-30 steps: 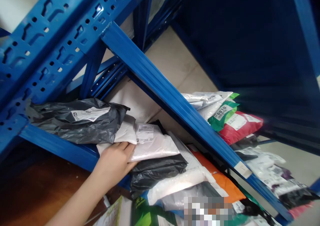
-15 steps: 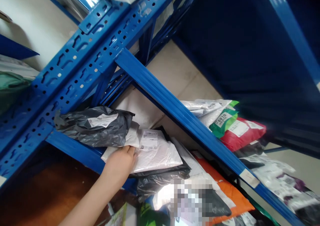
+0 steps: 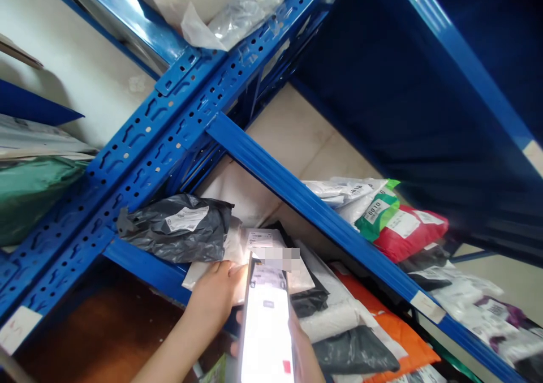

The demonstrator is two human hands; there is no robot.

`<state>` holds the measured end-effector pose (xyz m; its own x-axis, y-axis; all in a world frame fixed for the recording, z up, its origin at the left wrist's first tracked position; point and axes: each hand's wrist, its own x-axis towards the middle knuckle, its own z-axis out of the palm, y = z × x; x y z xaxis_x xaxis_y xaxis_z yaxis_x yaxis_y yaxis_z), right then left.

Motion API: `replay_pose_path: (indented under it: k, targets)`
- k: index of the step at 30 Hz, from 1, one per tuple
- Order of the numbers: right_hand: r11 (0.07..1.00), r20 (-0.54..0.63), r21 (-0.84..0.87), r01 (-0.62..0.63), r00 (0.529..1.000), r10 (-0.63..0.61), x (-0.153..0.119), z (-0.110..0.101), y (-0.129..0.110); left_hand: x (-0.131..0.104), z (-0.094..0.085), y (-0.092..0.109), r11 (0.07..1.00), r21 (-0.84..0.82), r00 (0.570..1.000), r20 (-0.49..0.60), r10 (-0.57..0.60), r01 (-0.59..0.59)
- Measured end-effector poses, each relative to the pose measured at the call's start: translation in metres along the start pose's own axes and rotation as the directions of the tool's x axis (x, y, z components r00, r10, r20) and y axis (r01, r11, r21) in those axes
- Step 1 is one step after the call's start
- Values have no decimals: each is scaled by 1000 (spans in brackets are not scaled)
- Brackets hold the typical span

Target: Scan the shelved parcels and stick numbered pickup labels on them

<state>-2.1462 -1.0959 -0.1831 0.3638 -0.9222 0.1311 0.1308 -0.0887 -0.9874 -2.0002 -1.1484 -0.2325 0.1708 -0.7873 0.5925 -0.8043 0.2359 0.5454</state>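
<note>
My left hand [image 3: 215,291] is closed on a white mailer bag [image 3: 304,281], fingers curled at its near left side. My right hand [image 3: 304,346] holds a smartphone [image 3: 267,332] upright in front of that bag, its fingers wrapped round both sides. On the lit phone screen a small label image shows at the top, with a white area and a red spot below. The bag's printed label [image 3: 259,237] is partly visible above the phone; a blurred patch covers some of it. A black plastic parcel [image 3: 180,227] with a white label lies just left of the bag.
A blue perforated rack post [image 3: 159,131] and a slanting blue beam [image 3: 297,196] frame the shelf. Grey, black and orange parcels [image 3: 382,315] lie to the right. Beyond the beam are green [image 3: 377,216] and red [image 3: 411,233] parcels. A green bag [image 3: 38,196] sits far left.
The phone, a blurred shape low in the view before, has come up in my right hand in front of the white mailer bag. My left hand stays at the bag. The view has shifted slightly.
</note>
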Motion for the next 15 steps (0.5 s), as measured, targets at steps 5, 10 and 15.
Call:
replay_pose_path:
  k: [5,10,15]
  targets:
    - [997,47,43,-60,997,58,24,35,-19,-1,-7,1,997,-76,1000,-6,-25,25]
    - [1000,27,-26,-8,1000,8,25,48,-29,0,1,-2,985,-170,995,-95,10,-26]
    - [999,38,-28,32,999,-31,24,50,-28,3,18,-10,974,-229,994,-110,-26,0]
